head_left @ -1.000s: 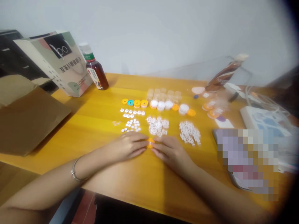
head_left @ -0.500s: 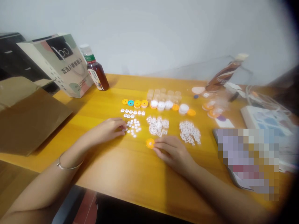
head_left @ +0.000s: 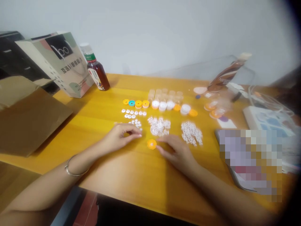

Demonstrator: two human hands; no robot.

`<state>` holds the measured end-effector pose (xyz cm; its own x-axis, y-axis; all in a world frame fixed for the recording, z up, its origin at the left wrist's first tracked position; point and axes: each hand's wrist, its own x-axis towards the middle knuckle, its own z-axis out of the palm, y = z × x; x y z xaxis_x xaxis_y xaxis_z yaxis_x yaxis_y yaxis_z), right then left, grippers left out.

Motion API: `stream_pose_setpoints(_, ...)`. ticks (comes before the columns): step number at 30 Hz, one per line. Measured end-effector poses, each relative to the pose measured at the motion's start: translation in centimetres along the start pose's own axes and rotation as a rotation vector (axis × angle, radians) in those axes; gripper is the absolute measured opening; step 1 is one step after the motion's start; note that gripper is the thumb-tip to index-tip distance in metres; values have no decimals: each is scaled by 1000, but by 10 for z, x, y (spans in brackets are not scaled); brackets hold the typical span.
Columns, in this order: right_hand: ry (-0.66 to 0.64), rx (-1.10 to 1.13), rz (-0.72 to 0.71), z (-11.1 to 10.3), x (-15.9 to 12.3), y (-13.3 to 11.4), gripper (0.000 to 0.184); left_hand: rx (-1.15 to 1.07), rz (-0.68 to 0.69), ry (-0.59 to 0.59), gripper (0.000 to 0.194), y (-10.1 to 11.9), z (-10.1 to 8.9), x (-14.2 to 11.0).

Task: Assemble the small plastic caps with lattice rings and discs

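An orange round cap-like disc [head_left: 151, 144] with a small white centre lies on the table in front of me. My right hand [head_left: 177, 152] is at its right edge, thumb and forefinger apart, the thumb at the rim. To the left, my left hand [head_left: 124, 135] hovers over the small white discs [head_left: 138, 124] and hides some of them. Its thumb and forefinger are pinched together; whatever is between them is too small to make out. Just beyond the orange disc is a pile of white openwork pieces [head_left: 159, 125]. A second pile of white pieces [head_left: 191, 133] lies farther right.
Orange, blue and white round caps [head_left: 138, 104] form a row, with clear cylinders [head_left: 165, 93] behind. A dark drink bottle [head_left: 98, 75], paper bag [head_left: 68, 69] and cardboard box [head_left: 35, 122] stand left. A brown bottle [head_left: 225, 75] and a blurred-out tablet-like device [head_left: 227, 157] are right.
My left hand has moved right from the small white discs towards the orange disc, its fingers pinched. My right hand's fingers have loosened at the orange disc's rim.
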<state>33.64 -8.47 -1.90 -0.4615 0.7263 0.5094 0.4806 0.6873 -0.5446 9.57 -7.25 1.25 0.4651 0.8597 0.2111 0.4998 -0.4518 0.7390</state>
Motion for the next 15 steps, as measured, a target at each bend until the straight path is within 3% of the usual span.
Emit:
stream_pose_setpoints(3,-65,-35,5,5,-1,2,28,-96,-32,-14,15,1,18,3)
stream_pose_setpoints(6,-113,-59,13,8,-2,3,33,-146,-66,-61,12,0,28,6)
stream_pose_setpoints(15,-158,-65,2,12,-1,0,19,-74,-40,-125,14,0,36,13)
